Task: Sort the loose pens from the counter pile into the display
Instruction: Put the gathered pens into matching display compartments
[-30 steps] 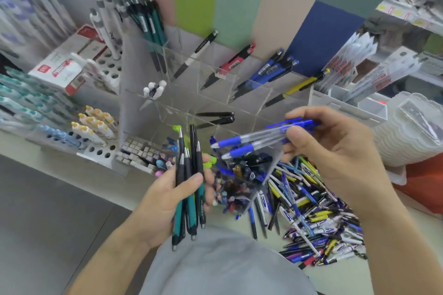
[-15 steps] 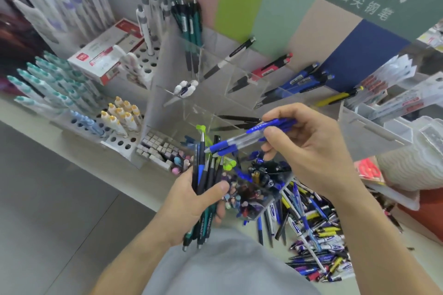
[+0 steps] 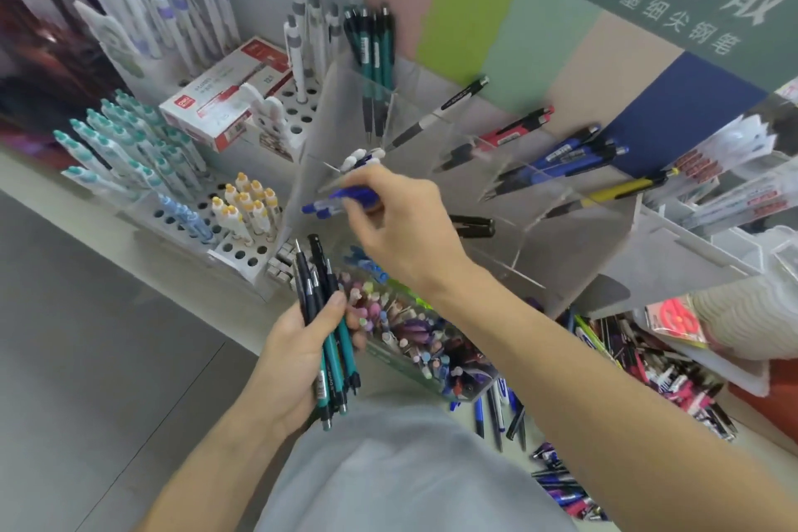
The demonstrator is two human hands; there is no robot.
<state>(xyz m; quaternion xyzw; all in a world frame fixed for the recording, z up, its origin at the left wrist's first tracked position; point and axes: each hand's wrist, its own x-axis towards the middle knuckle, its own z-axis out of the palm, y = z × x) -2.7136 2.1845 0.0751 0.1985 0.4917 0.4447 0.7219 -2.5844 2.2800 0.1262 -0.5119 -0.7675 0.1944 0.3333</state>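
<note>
My right hand [image 3: 401, 225] pinches a few blue-capped clear pens [image 3: 341, 203], their tips pointing left at the left compartment of the clear acrylic display [image 3: 561, 238], just below some white-capped pens [image 3: 360, 158]. My left hand [image 3: 302, 350] grips a bundle of teal and black pens [image 3: 330, 333], held upright below the display. The loose pen pile [image 3: 647, 376] lies on the counter at the right, partly hidden by my right forearm.
A clear box of small colourful pens [image 3: 414, 337] sits between my hands. White holed racks with teal and yellow-capped pens [image 3: 242, 207] stand at left, beside a red-and-white box [image 3: 224, 99]. Teal pens [image 3: 371, 43] stand in the display's back compartment; black, red, blue and yellow pens fill others.
My right hand has carried the blue pens left and up to the display's left compartment. The camera view shifted, and my left hand keeps its bundle.
</note>
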